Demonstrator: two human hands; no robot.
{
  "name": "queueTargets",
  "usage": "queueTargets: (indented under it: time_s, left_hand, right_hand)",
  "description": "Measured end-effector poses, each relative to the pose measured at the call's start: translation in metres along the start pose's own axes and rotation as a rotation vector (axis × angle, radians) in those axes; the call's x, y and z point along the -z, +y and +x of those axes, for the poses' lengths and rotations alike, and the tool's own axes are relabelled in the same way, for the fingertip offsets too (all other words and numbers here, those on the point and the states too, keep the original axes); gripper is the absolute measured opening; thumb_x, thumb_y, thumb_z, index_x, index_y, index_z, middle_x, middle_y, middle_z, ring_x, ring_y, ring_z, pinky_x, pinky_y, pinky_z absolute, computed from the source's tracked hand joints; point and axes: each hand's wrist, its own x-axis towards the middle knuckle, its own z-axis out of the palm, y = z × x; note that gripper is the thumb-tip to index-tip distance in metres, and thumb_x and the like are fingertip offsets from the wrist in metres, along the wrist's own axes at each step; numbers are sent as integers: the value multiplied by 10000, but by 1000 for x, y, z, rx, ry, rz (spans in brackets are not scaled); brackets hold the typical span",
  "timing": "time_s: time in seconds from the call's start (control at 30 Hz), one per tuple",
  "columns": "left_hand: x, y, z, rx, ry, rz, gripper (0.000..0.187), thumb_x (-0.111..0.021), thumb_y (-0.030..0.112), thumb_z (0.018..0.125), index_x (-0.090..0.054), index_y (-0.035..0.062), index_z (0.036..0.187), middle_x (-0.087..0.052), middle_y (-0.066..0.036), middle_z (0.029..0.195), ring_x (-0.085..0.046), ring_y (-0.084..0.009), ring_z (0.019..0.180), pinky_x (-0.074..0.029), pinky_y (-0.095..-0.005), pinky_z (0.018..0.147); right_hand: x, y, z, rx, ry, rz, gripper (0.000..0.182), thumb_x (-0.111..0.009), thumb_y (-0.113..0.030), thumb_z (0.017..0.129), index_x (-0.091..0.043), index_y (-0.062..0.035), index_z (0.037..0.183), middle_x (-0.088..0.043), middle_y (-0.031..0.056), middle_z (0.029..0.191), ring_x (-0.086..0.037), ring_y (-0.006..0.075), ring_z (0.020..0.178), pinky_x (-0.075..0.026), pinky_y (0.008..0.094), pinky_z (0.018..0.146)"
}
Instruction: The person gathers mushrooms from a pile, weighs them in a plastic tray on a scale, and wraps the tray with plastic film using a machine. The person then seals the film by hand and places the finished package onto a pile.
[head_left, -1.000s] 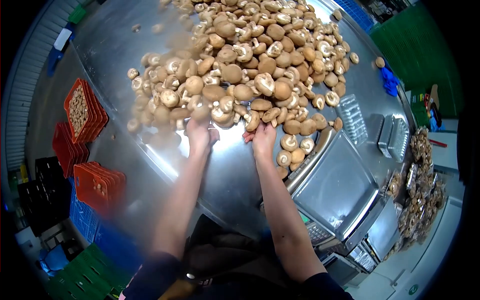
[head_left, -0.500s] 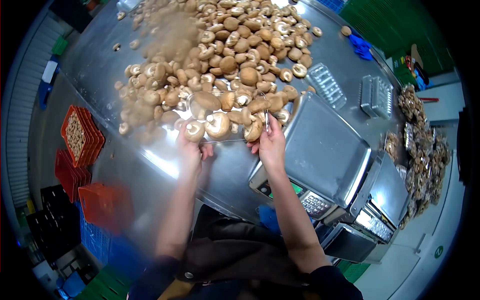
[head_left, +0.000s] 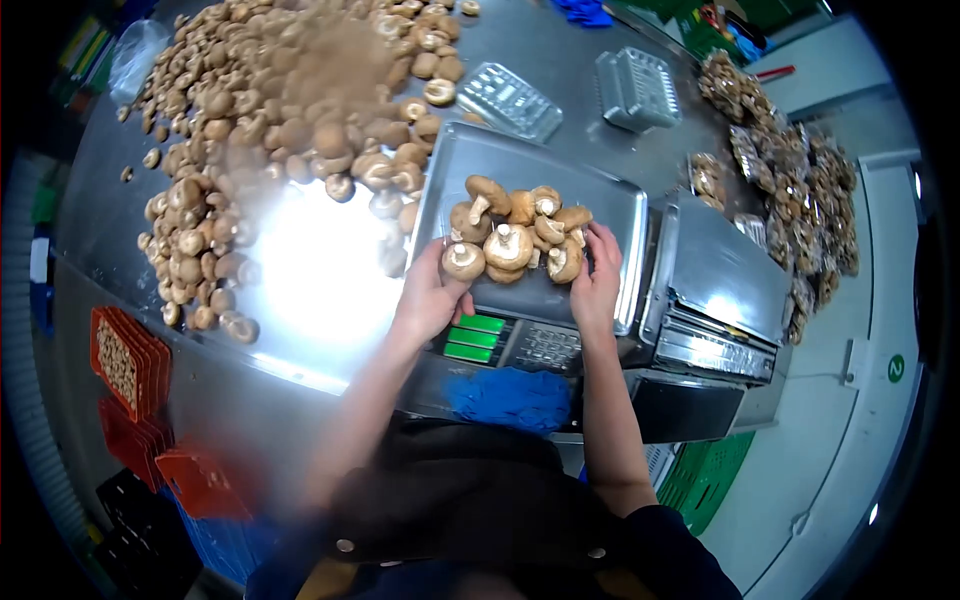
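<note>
Brown, domed mushrooms [head_left: 508,246] fill the clear tray [head_left: 537,272]; your left hand [head_left: 432,298] and right hand [head_left: 597,282] clamp its ends, fingers curled, over brushed steel [head_left: 532,165]. Crumpled blue plastic [head_left: 510,399] lies near.

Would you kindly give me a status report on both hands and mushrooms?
Left hand and right hand holding the mushrooms between them. Mushrooms over weighing pan, contact unclear. Crumpled blue item beside keypad, off the pan.

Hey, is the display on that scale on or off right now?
On: its three green panels are brightly lit, beside the keypad. Any digits are too small to read.
</note>
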Motion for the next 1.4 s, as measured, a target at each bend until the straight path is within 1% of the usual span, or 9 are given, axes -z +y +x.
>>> queueTargets:
  time_s: [0.3, 0.57, 0.73, 0.87, 1.0, 1.07, 1.2, 1.27, 1.4]
  left_hand:
    - [8, -5, 4, -370, 138, 887, 625, -717, -25, 726, -431, -64, 1281, -597, -123, 1000, -604, -142, 732, -515, -262, 600]
    - [-45, 63, 97, -697, 65, 865, 512, -680, 230, 827, -519, 69, 1286, -558, -161, 1258, -557, -278, 1128, -492, -374, 893]
    - [-91, 64, 134, -503, -205, 1188, 435, -728, 270, 797, -623, 12, 1130, -676, -159, 968, -652, -277, 930, -518, -360, 809]
    - [-70, 56, 157, -151, -202, 410, 273, -712, 162, 813, -646, -26, 1000, -661, -84, 838, -633, -111, 667, -521, -238, 582]
    - [9, 74, 89, -347, -38, -25, 292, -659, 209, 863, -610, -20, 1038, -650, -90, 861, -656, -151, 721, -525, -231, 669]
    - [76, 50, 49, -580, 160, 244, 349, -645, 250, 869, -610, -23, 1083, -648, -88, 890, -630, -127, 766, -514, -243, 689]
    - [193, -24, -26, -129, 664, 880, 387, -685, 264, 832, -613, -54, 1041, -662, -105, 822, -623, -171, 701, -510, -288, 650]
    - [240, -70, -50, -54, 595, 1296, 334, -690, 218, 826, -622, -41, 1027, -668, -107, 782, -634, -193, 693, -514, -316, 635]
    - [185, -47, -69, -195, 604, 1384, 296, -649, 151, 853, -605, -36, 1077, -674, -120, 859, -648, -209, 729, -521, -326, 634]
  right_hand:
    - [31, 27, -14, 16, -143, -84, 419, -574, 17, 799, -520, 19, 1215, -483, 155, 1310, -381, 342, 1289, -312, 392, 1079]
    - [48, 34, -16, -173, -50, 142, 419, -484, 67, 815, -521, -5, 1225, -560, 171, 1202, -541, 307, 1126, -405, 351, 987]
    - [53, 28, -21, -167, -21, 110, 359, -514, 35, 828, -555, -5, 1182, -579, 160, 1168, -563, 287, 1086, -418, 347, 963]
    - [61, 31, -27, -191, 9, 128, 303, -531, 17, 837, -584, 2, 1135, -603, 146, 1122, -577, 268, 1061, -425, 331, 949]
    - [63, 39, -32, -183, 32, 163, 286, -522, 9, 855, -584, 5, 1135, -607, 139, 1119, -587, 252, 1044, -439, 329, 930]
    - [63, 30, -29, -199, 47, 155, 283, -520, 6, 862, -582, 6, 1138, -607, 139, 1117, -591, 251, 1034, -447, 332, 919]
    - [55, 10, -18, -126, 23, 238, 265, -532, -33, 887, -566, 7, 1147, -607, 146, 1101, -622, 244, 977, -481, 323, 858]
    - [49, 13, -12, -135, -25, 181, 287, -541, -49, 889, -550, 12, 1169, -612, 149, 1082, -637, 217, 907, -494, 311, 816]
    - [39, 32, -3, -229, -123, 248, 383, -547, -50, 873, -509, 7, 1250, -633, 141, 1060, -642, 177, 814, -509, 297, 757]
